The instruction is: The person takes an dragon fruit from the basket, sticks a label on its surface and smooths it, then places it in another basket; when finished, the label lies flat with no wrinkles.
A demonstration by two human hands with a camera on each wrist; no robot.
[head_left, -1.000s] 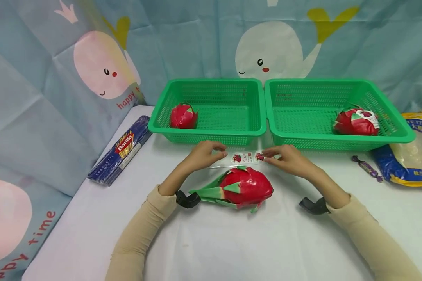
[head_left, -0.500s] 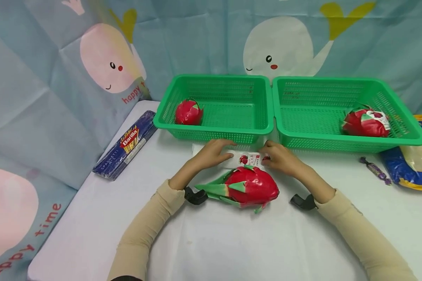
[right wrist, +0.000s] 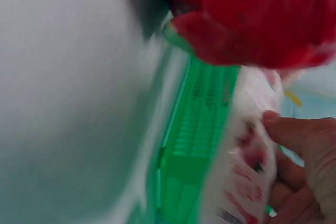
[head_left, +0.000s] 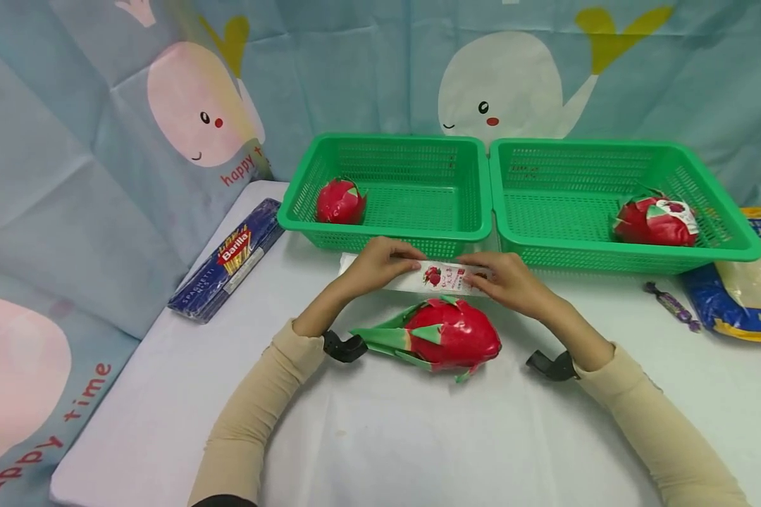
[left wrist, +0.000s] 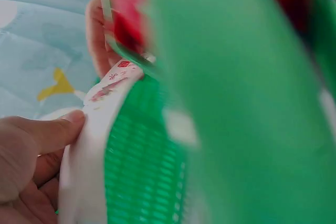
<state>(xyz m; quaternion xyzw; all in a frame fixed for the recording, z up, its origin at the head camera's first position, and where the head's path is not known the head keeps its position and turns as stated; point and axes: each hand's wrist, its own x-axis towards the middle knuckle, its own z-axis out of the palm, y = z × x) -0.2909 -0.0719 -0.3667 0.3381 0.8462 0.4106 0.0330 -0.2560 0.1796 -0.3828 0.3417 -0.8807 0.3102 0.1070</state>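
A white strip of stickers (head_left: pixel 442 277) printed with dragon fruit pictures and red lettering stretches between both hands, behind the large dragon fruit. My left hand (head_left: pixel 375 267) pinches it left of the print, the thumb on the near face in the left wrist view. Toward its right end my right hand (head_left: pixel 514 283) pinches the strip as well, thumb in front. The red dragon fruit (head_left: pixel 459 334) with long green leaves lies on its side on the table, close to the body side of the strip. It fills much of both wrist views, blurred.
Two green baskets (head_left: pixel 380 231) stand side by side at the back. The left one holds a small dragon fruit (head_left: pixel 340 201), the right one a labelled dragon fruit (head_left: pixel 653 224). A spaghetti box (head_left: pixel 228 262) lies left; a wrapped candy (head_left: pixel 672 306) and a yellow-blue bag (head_left: pixel 748 296) lie right.
Both hands have taken hold of the sticker strip and raised it slightly toward the baskets, tilting its printed face to the front. The head view has shifted a little.
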